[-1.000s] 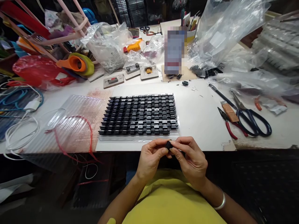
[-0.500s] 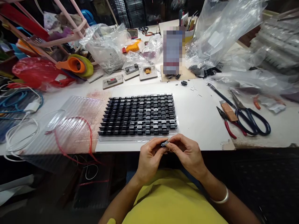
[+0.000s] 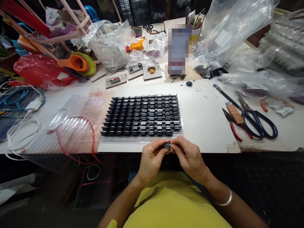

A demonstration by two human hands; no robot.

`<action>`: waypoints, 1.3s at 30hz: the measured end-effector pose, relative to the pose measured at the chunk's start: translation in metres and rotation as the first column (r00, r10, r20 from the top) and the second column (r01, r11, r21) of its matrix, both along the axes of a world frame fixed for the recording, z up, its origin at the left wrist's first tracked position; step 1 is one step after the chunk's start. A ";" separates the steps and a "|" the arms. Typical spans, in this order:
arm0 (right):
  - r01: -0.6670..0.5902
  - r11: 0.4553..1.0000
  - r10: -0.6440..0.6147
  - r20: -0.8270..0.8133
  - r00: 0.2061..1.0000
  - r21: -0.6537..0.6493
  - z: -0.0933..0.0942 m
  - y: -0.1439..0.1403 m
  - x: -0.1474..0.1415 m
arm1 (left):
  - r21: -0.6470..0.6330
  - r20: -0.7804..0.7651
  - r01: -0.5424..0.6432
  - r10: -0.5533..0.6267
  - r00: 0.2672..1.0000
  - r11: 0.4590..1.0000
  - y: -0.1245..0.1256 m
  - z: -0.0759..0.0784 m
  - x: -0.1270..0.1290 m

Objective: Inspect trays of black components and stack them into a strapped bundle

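Note:
A small black electronic component [image 3: 166, 145] with a row of light metal pins sits between my two hands at the table's front edge. My left hand [image 3: 152, 160] pinches its left side between thumb and fingers. At its right end, my right hand [image 3: 190, 156] is closed, thumb and fingertips pressed on it; my fingers cover part of the piece. Just beyond my hands lies a clear ribbed plastic tray [image 3: 180, 104] carrying rows of similar black components [image 3: 142, 115]. One more black component [image 3: 189, 83] lies loose farther back, near thin metal bits.
Scissors [image 3: 257, 123], red-handled pliers [image 3: 235, 128] and a cutter knife [image 3: 225, 95] lie at the right. An empty ribbed tray [image 3: 78, 110] and a white cable [image 3: 23, 133] are at the left. Plastic bags [image 3: 110, 47] and a blurred-out upright object [image 3: 178, 50] stand behind.
The black component has turned slightly between my fingers, and its pins now show more clearly. Both hands keep their grip; the whole view has shifted a little.

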State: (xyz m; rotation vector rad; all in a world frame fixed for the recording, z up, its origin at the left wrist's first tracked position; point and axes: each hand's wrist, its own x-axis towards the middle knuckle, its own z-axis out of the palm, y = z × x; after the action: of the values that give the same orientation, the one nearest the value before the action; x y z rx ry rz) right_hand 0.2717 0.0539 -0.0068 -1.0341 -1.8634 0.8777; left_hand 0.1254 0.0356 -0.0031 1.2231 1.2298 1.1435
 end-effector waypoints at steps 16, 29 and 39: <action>0.037 0.997 -0.037 -0.010 0.999 0.068 -0.002 -0.008 -0.003 | 0.233 -0.146 -0.013 0.049 0.988 0.972 -0.001 -0.003 0.003; 0.070 0.995 -0.066 -0.061 0.996 0.071 0.007 -0.026 0.005 | 0.308 -0.229 0.103 -0.031 0.973 0.946 -0.010 -0.002 0.003; -0.211 0.707 -0.111 -0.401 0.909 -0.675 0.012 -0.013 0.017 | -0.201 0.233 0.046 0.002 0.972 0.978 -0.012 0.007 0.009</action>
State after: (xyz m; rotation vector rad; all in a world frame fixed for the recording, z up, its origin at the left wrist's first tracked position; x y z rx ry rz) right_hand 0.2886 0.0409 0.0048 -1.1103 -1.1818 1.7901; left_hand 0.1349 0.0232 0.0036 0.9181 1.1225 1.0804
